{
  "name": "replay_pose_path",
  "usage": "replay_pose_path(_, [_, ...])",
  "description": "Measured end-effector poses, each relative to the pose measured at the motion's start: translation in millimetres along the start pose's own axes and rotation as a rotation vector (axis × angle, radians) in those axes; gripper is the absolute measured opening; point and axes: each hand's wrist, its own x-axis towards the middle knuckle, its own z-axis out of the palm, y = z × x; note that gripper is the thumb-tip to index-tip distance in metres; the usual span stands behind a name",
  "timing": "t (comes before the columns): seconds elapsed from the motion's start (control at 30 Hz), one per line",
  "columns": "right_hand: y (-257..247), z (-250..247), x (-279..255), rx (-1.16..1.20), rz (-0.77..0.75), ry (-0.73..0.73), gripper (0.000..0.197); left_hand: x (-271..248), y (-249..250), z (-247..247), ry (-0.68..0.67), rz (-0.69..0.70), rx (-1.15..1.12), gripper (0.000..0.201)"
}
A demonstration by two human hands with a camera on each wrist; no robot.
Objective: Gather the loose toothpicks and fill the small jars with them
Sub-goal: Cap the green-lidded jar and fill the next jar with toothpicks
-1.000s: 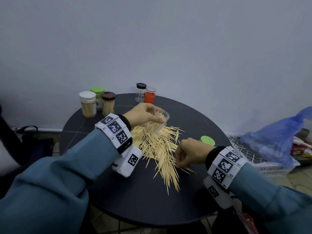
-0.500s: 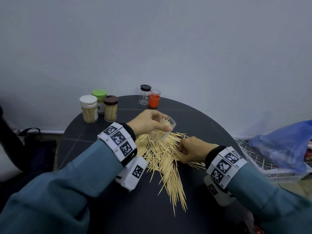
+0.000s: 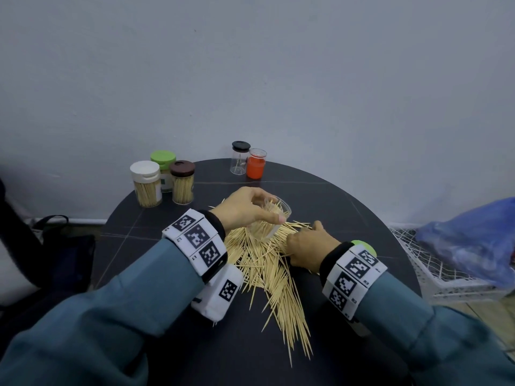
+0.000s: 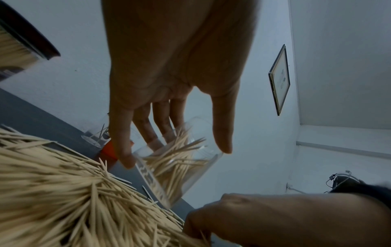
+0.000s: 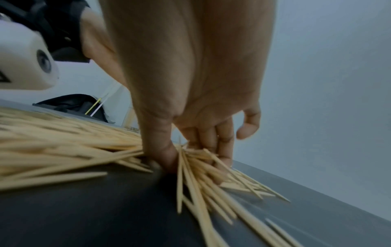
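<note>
We find no readable brand or writing on any jar; the wrist bands carry only black-and-white square markers.

Our left hand (image 3: 245, 208) grips the clear open jar (image 3: 269, 221) from above, fingers and thumb curled round its wall. The jar is tilted, mouth toward 1 o'clock, partly filled with toothpicks, its base on the pile.

Our right hand (image 3: 308, 247) lies at 4 o'clock from the jar, thumb and fingers pinching a bunch of toothpicks against the table (image 3: 145, 232).

The loose toothpicks (image 3: 274, 288) fan from the table centre toward the 6 o'clock edge.

At 10 o'clock stand three filled jars: white-capped jar (image 3: 145, 183), green-capped jar (image 3: 164, 169), brown-capped jar (image 3: 182, 181). At 12 o'clock, near the rim, stand a black-capped jar (image 3: 240, 157) and an orange jar (image 3: 256, 163), just beside each other.

Bare tabletop shows between the pile and the 9 o'clock edge. A wire basket (image 3: 434, 271) sits off the 3 o'clock edge.
</note>
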Motion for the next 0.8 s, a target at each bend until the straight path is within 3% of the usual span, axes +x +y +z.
replay_pose_path(0.07, [0.7,1.7,1.4,0.027,-0.019,-0.006,0.031,0.2,-0.4,-0.4,0.001,-0.002,0.002,0.051])
replay_pose_path(0.23, [2.9,-1.5,1.5,0.117,-0.061,-0.047,0.035,0.6,-0.2,-3.8,0.028,-0.007,-0.018,0.052])
replay_pose_path(0.4, [5.1,-3.5,6.5,0.165,-0.005,-0.055,0.032,1.7,-0.8,-7.4,0.045,-0.014,-0.031,0.053])
replay_pose_path(0.73, [11.9,-2.3,14.3,0.510,0.015,-0.126,0.040,2.8,0.4,-12.1,0.052,-0.004,-0.015,0.052])
replay_pose_path(0.8, [15.3,-0.2,16.5,0.561,-0.006,-0.130,0.030,3.0,0.5,-13.7,0.058,-0.002,-0.019,0.051])
